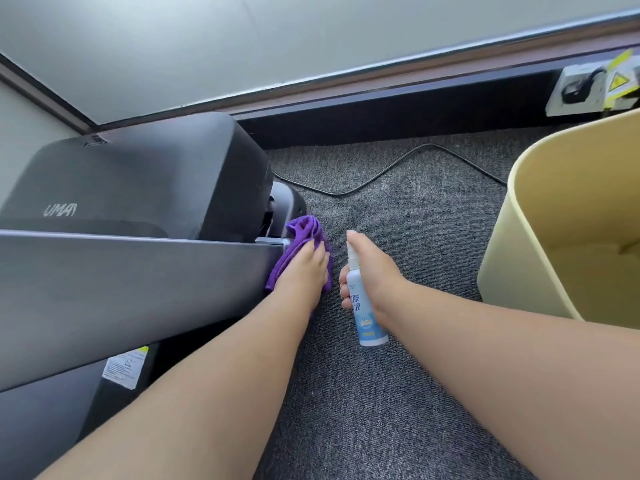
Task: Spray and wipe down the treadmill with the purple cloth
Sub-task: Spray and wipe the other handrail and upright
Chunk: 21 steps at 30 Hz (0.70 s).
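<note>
Both forearms reach out: left hand [304,268] presses the purple cloth [301,237] flat-fingered against the treadmill [138,271]; at three o'clock, right hand [374,275] grips a spray bottle [363,306].

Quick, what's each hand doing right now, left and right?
Left hand: open, fingers flat, pressing the purple cloth against the treadmill edge.
Right hand: closed around the spray bottle, forefinger on the nozzle.

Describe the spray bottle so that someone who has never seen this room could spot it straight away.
Start at the black treadmill on the left and look just past its right edge, over the grey carpet. There the right hand grips a slim white spray bottle, beside the purple cloth under the left hand. It is the only white and pale-blue labelled thing there, with its nozzle on top.
</note>
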{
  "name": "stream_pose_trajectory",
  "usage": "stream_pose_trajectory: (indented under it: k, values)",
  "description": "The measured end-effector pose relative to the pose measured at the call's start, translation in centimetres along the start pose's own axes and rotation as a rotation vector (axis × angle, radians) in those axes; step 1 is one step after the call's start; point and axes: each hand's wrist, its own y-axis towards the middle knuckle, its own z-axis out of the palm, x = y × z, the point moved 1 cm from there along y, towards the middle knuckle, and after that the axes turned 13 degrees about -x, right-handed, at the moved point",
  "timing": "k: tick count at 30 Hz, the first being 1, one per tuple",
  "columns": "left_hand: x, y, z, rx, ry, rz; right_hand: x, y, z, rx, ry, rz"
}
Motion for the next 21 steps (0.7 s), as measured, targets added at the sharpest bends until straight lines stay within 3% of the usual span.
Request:
stream_pose_trajectory:
  k: [10, 15, 21]
  values:
    - [-1.8, -5.5, 1.1, -0.055, 0.061, 0.136, 2.3, 0.2, 1.1, 0.041, 0.048, -0.022]
    - [-1.1, -8.7, 0.7, -0.093, -0.085, -0.009, 3.0, -0.1, 2.2, 0.049, 0.061, -0.025]
    - [-0.3, -11.1, -0.6, -0.079, -0.134, -0.062, 3.8, -0.7, 3.0, 0.110, 0.090, 0.029]
